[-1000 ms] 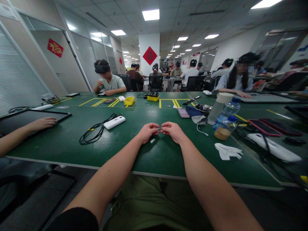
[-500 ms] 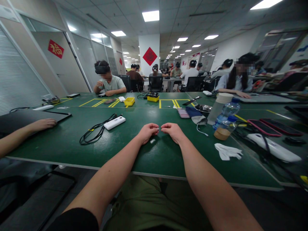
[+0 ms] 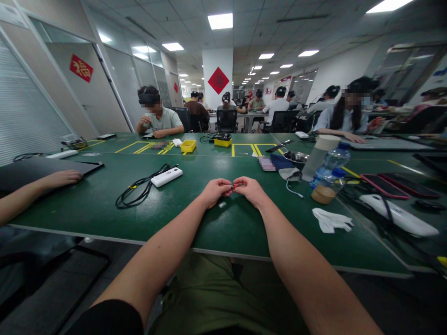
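Note:
My left hand (image 3: 215, 192) and my right hand (image 3: 250, 190) meet fingertip to fingertip just above the green table (image 3: 174, 218). Pinched in my left fingers is a small dark piece (image 3: 232, 186), too small to name. A small red piece (image 3: 237, 185) shows between the thumb and forefinger of my right hand; its kind cannot be made out. The two pieces lie close together, and whether they are joined is hidden by the fingers. A small whitish bit (image 3: 222, 204) lies on the table below my left hand.
A white power bank (image 3: 166, 177) with a coiled black cable is at left. Right of my hands are a white cloth glove (image 3: 331, 220), bottles (image 3: 326, 188), a metal bowl (image 3: 296, 158) and phones (image 3: 384, 186). Yellow trays (image 3: 188, 146) stand farther back. A neighbour's hand (image 3: 64, 178) rests at left.
My two hands were slightly apart and now touch at the fingertips. A small red piece now shows at my right fingers.

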### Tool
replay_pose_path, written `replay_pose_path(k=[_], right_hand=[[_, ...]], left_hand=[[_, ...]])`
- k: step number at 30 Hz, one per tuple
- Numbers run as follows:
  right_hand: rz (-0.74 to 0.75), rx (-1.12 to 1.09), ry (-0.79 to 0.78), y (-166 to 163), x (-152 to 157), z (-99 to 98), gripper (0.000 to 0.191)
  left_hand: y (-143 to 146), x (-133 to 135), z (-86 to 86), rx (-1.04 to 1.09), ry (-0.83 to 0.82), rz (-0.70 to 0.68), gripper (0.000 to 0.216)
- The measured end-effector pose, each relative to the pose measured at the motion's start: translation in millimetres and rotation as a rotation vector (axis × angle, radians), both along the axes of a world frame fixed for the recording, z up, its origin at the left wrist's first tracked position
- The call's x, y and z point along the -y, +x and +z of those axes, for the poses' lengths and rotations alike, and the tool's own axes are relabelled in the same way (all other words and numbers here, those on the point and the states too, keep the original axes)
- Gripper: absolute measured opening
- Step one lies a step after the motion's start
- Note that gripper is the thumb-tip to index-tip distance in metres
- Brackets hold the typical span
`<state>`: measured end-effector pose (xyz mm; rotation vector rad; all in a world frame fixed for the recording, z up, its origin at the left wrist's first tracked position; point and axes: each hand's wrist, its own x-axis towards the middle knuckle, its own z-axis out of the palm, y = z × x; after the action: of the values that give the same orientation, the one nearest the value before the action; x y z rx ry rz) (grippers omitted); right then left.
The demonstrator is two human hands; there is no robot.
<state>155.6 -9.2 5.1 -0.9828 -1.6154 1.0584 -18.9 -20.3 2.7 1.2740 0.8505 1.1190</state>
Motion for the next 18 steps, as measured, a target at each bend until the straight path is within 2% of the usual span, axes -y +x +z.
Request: replay_pose_path(k=[7,13,18], right_hand=[[-0.030,0.174,0.080,-1.2,-1.7,0.0,0.028],[-0.002,0.159,0.069,-1.1,-4.8,-3.9,0.021],[0.023,0.178,0.108,-1.2,-2.5,-1.1,0.028]], left_hand=[[1.9,0.0,0.4,-0.074,0.019,0.049,0.019],[2.2,-1.6,-3.0,-0.100,0.069,0.072,0.019],[1.5,-3.9,-5.4,-0.104,0.079,0.035,0.020]])
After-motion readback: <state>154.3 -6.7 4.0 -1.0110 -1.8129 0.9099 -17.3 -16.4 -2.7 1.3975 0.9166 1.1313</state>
